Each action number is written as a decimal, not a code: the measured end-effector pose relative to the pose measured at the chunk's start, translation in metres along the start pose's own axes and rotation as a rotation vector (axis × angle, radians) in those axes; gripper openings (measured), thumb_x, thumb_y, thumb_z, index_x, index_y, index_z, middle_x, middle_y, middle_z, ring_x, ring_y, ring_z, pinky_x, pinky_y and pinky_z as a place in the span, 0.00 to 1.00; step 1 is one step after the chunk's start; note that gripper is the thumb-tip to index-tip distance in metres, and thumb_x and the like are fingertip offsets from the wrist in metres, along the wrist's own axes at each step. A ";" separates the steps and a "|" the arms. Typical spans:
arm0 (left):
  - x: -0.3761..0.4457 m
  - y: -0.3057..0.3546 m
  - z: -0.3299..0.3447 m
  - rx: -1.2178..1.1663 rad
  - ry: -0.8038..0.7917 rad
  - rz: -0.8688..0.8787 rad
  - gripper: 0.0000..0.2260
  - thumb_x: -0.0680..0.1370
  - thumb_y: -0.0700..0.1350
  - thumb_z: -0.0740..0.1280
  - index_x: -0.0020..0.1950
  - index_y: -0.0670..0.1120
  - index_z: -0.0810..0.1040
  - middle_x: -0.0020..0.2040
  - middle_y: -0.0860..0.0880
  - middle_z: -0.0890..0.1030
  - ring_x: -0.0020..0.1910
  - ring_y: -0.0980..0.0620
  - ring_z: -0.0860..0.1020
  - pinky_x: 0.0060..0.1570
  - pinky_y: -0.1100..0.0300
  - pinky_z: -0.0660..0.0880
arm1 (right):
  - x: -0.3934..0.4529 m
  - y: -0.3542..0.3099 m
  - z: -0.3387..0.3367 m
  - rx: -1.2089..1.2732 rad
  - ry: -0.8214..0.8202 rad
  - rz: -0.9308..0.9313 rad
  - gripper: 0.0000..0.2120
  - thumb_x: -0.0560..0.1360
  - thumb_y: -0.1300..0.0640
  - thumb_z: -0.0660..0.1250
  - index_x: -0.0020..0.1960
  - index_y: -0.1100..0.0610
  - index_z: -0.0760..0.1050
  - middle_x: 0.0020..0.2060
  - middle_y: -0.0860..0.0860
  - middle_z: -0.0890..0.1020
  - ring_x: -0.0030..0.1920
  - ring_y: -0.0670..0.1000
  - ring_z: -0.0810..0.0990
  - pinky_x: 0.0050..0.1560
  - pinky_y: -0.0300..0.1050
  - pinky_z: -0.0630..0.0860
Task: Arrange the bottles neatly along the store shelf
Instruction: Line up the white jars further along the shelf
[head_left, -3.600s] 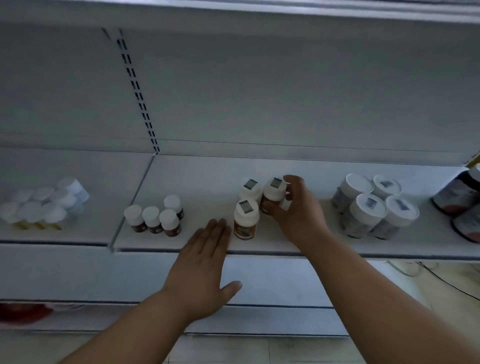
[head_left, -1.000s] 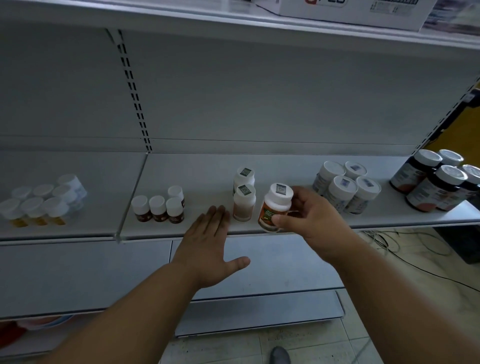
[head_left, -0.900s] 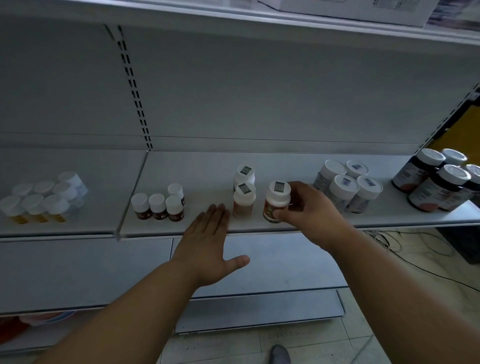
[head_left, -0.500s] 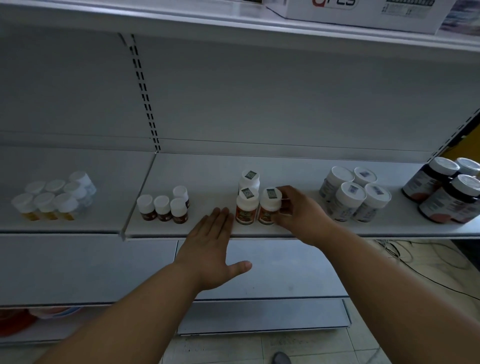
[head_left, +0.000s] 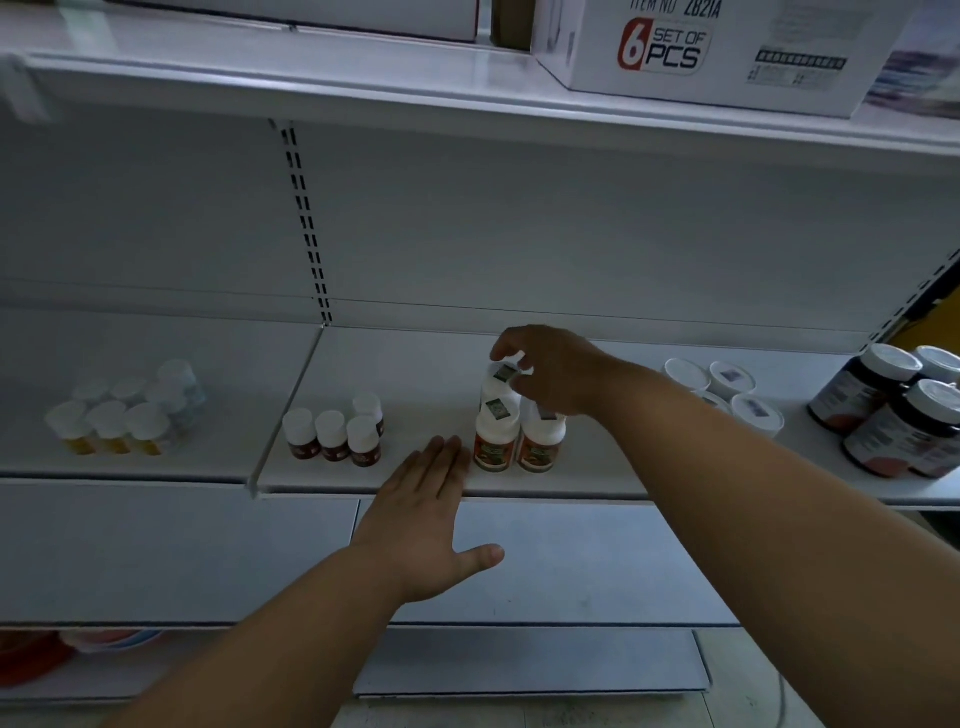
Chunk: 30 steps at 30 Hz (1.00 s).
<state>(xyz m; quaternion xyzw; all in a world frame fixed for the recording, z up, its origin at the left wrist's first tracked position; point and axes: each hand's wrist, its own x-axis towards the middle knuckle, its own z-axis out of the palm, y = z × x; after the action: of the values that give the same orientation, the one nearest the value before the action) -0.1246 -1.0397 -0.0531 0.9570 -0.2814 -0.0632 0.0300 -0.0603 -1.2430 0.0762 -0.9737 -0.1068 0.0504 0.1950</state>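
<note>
Three white-capped bottles with orange labels stand in the middle of the white shelf (head_left: 415, 480). Two are side by side at the front: the left front bottle (head_left: 496, 436) and the right front bottle (head_left: 540, 441). Behind them stands the rear bottle (head_left: 501, 376). My right hand (head_left: 550, 371) reaches over them, and its fingers and thumb curl round the rear bottle's cap. My left hand (head_left: 426, 514) lies flat with straight fingers on the shelf's front edge, its fingertips just left of the left front bottle.
Small brown bottles (head_left: 335, 434) stand left of my left hand, yellow-based ones (head_left: 111, 423) further left. White tubs (head_left: 727, 387) and dark jars (head_left: 898, 415) fill the right. A white box (head_left: 717, 52) sits on the shelf above. A lower shelf juts out below.
My right hand set the bottle it carried down beside the front bottle, let go, and moved back onto the rear bottle's cap. My left hand has stayed in place.
</note>
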 end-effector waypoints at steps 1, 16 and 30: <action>0.000 0.000 0.000 0.000 0.002 0.001 0.52 0.65 0.78 0.39 0.78 0.47 0.30 0.78 0.50 0.31 0.76 0.52 0.30 0.75 0.54 0.32 | 0.004 0.001 0.001 -0.012 -0.039 -0.003 0.17 0.76 0.61 0.66 0.62 0.48 0.73 0.61 0.49 0.75 0.58 0.52 0.76 0.51 0.45 0.75; -0.002 0.002 0.000 -0.002 0.001 -0.001 0.51 0.67 0.78 0.40 0.78 0.48 0.30 0.78 0.50 0.30 0.76 0.52 0.30 0.76 0.53 0.34 | -0.029 -0.006 -0.016 0.385 0.364 -0.010 0.20 0.75 0.57 0.68 0.65 0.48 0.71 0.57 0.45 0.76 0.53 0.42 0.77 0.48 0.30 0.72; -0.005 0.004 -0.002 -0.055 0.076 -0.018 0.48 0.72 0.76 0.50 0.80 0.49 0.35 0.78 0.53 0.32 0.78 0.52 0.34 0.72 0.57 0.32 | -0.109 -0.027 0.027 2.027 -0.325 -0.089 0.21 0.77 0.49 0.66 0.67 0.57 0.70 0.60 0.67 0.76 0.57 0.68 0.78 0.55 0.67 0.75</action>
<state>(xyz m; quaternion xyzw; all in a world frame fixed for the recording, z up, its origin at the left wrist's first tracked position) -0.1310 -1.0403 -0.0499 0.9601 -0.2694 -0.0349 0.0665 -0.1754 -1.2336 0.0676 -0.3282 -0.0750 0.2407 0.9103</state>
